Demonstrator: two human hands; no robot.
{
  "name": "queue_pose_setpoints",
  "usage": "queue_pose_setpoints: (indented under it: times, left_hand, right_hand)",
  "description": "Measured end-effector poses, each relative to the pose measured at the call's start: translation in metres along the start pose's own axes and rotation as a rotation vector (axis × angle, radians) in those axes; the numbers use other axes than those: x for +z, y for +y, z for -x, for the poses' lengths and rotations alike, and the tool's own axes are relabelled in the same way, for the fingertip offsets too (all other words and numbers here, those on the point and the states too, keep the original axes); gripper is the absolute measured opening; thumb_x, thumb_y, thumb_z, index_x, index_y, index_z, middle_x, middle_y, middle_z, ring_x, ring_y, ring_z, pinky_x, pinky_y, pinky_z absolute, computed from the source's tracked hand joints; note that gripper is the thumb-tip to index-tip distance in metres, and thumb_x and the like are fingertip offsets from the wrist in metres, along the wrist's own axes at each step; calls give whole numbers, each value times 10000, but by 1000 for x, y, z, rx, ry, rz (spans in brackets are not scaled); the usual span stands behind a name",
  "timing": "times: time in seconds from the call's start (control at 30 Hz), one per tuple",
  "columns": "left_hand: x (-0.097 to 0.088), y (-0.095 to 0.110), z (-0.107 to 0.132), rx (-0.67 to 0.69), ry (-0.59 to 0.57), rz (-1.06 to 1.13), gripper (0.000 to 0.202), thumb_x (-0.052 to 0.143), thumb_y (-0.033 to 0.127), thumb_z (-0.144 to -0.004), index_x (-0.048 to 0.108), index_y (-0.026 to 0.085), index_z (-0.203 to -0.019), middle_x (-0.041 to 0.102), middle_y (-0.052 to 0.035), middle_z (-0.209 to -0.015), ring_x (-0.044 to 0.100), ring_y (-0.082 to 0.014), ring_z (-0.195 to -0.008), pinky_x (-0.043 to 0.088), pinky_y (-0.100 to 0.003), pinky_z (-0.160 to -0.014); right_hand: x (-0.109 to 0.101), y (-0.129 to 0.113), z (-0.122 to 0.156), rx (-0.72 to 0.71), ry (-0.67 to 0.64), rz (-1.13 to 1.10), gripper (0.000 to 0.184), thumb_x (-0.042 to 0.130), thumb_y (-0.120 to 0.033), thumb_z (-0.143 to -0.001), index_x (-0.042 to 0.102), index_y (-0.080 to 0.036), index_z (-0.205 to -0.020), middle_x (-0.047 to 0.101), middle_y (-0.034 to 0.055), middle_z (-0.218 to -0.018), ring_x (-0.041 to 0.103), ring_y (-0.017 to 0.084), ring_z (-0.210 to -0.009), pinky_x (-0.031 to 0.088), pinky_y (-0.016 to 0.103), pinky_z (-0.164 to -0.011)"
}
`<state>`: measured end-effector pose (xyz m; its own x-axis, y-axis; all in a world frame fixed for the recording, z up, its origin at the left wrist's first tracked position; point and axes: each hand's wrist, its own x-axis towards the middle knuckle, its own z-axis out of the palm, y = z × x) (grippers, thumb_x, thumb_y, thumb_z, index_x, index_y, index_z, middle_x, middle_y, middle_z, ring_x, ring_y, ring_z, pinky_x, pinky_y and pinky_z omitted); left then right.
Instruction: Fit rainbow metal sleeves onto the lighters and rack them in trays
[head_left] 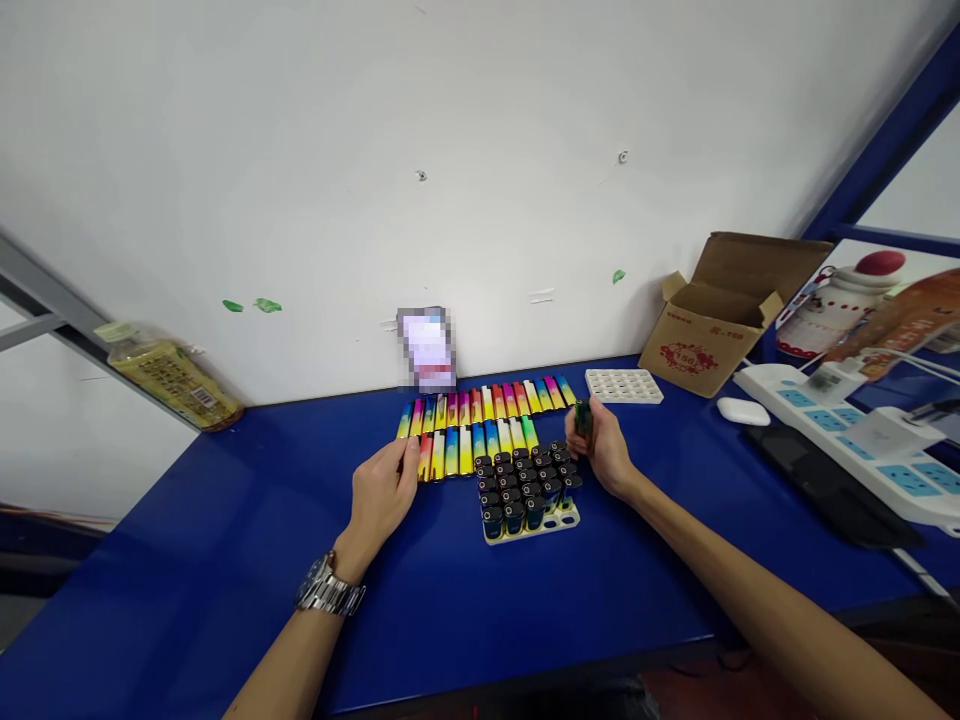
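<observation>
My left hand [384, 488], with a metal watch [330, 586] at the wrist, has its fingers drawn together at the left end of the front row of colourful lighters [466, 450]. Whatever is between those fingertips is hidden. Behind lies a second row of bright lighters [502, 401]. My right hand [606, 452] is closed round a dark green lighter [583, 420], just right of the rows. Between my hands a white holder tray [525, 535] carries several dark, black-topped lighters [513, 514] standing upright. A few holes show at its front right corner.
A white slotted tray [624, 386] lies by the wall, near an open cardboard box [694, 340]. A phone [427, 348] leans on the wall. On the right are a power strip [847, 440], a white case [743, 411] and a dark flat device [817, 485]. An oil bottle [176, 380] stands left.
</observation>
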<state>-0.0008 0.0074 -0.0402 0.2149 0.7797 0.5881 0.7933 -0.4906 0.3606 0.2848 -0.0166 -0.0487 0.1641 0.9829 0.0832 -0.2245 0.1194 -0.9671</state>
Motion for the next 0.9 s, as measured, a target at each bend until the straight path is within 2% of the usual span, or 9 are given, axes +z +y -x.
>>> queue_pose_setpoints:
  times: [0.07, 0.13, 0.27, 0.5, 0.9]
  left_hand:
    - [0, 0, 0, -8, -10, -2, 351, 351, 306, -921, 439, 180, -605, 381, 40, -502, 330, -85, -453, 248, -237, -499]
    - [-1, 1, 0, -15, -15, -3, 349, 351, 307, -920, 446, 179, -610, 389, 38, -503, 340, -85, -456, 250, -236, -498]
    - [-1, 1, 0, -24, -18, -4, 352, 341, 311, -919, 458, 179, -614, 408, 34, -502, 361, -88, -454, 254, -235, -493]
    - [-1, 1, 1, -46, -36, -3, 357, 345, 318, -920, 479, 177, -621, 441, 27, -497, 393, -92, -450, 268, -230, -487]
    - [-1, 1, 0, -37, -37, 2, 355, 342, 318, -924, 422, 187, -603, 400, 36, -483, 365, -89, -438, 255, -235, -479]
  right_hand:
    - [1, -1, -1, 83, 62, -36, 524, 319, -575, -873, 351, -228, -482, 234, -69, -374, 213, 78, -329, 252, 229, -350]
    - [2, -3, -2, 170, 131, -49, 524, 270, -544, -871, 280, -242, -443, 203, -66, -347, 174, 76, -298, 202, 225, -315]
    - [4, -7, -3, 242, 207, -54, 505, 235, -490, -863, 258, -250, -419, 188, -66, -326, 140, 75, -276, 145, 209, -287]
    - [3, -8, -2, 291, 174, -42, 510, 255, -458, -863, 266, -242, -401, 189, -66, -319, 139, 66, -275, 142, 199, -290]
    - [4, -6, -2, 253, 158, -13, 492, 243, -469, -851, 262, -248, -412, 187, -67, -314, 133, 70, -273, 148, 203, -291]
